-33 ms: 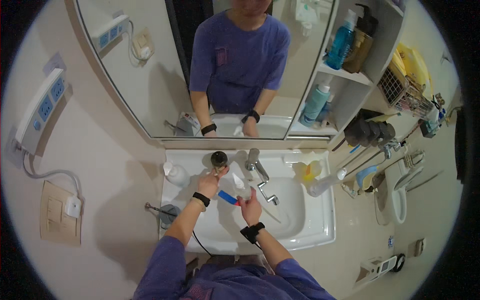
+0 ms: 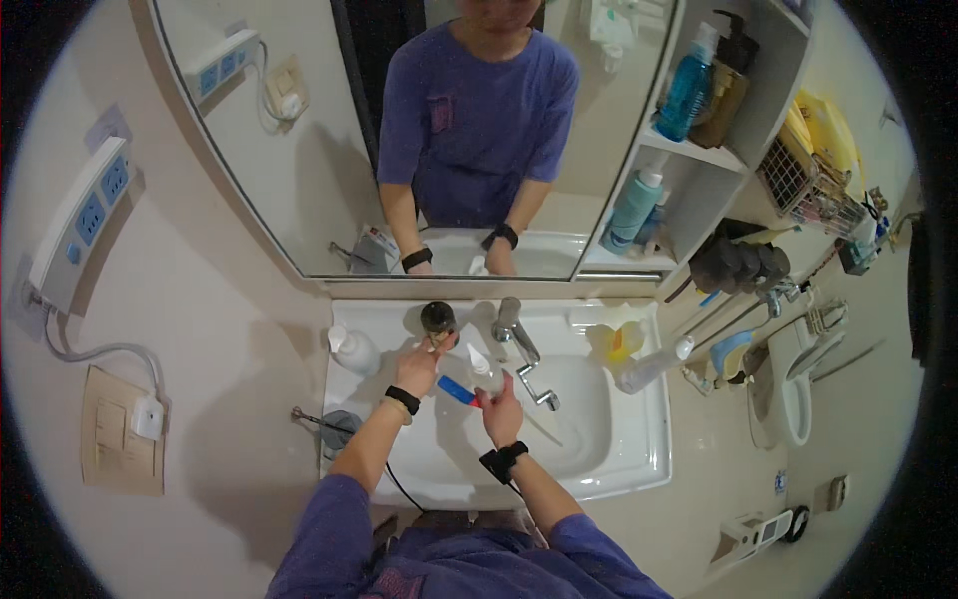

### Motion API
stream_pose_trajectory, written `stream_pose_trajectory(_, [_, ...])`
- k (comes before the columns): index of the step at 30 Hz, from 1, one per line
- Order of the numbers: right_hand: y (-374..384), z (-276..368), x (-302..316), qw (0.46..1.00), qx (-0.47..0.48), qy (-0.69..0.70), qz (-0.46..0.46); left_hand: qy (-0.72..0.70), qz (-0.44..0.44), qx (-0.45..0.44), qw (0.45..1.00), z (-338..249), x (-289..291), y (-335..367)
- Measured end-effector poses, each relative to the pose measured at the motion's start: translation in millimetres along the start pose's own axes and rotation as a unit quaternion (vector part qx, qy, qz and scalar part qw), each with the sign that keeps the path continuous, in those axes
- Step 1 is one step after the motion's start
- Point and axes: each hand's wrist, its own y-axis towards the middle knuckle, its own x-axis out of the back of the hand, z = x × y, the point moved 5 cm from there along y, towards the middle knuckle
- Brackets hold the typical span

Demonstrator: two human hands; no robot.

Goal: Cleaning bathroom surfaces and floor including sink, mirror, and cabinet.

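Note:
My left hand [image 2: 417, 369] reaches over the left part of the white washbasin [image 2: 399, 459]. Its fingers close against the lower side of a jar-like container with a dark round top [image 2: 437, 317], which stands by the back rim; their far side is hidden. In my right hand [image 2: 502, 414] is a clear pump bottle [image 2: 486, 374] with a white pump head, tilted over the basin. A flat blue strip with a red end [image 2: 458, 391] sticks out beside the right fingers; what it is and whether I grip it are unclear.
Behind the bottle rises a chrome faucet [image 2: 511, 324] with a jointed spout. A white bottle [image 2: 354, 351] stands at the left. On the right are a yellow item [image 2: 626, 341] and a pale bottle [image 2: 642, 371]. A mirror [image 2: 329, 130] and a shelf with bottles [image 2: 689, 150] hang above.

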Motion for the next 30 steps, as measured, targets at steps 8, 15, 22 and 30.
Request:
stream_pose_trajectory(8, [36, 2, -26, 0.997, -0.059, 0.044, -0.019, -0.071, 0.031, -0.018, 0.997, 19, 6, -4])
stream_pose_trajectory(15, [77, -7, -34, 0.997, -0.031, 0.072, -0.015, -0.145, 0.156, 0.031, 0.977, 20, 4, 2])
stream_pose_trajectory(22, [99, -22, -50, 0.998, 0.012, 0.06, 0.031, -0.158, 0.101, 0.043, 0.981, 31, -18, 4])
stream_pose_trajectory(30, [90, -16, -50, 0.998, -0.032, 0.038, 0.045, -0.299, 0.03, 0.123, 0.946, 29, -27, -1])
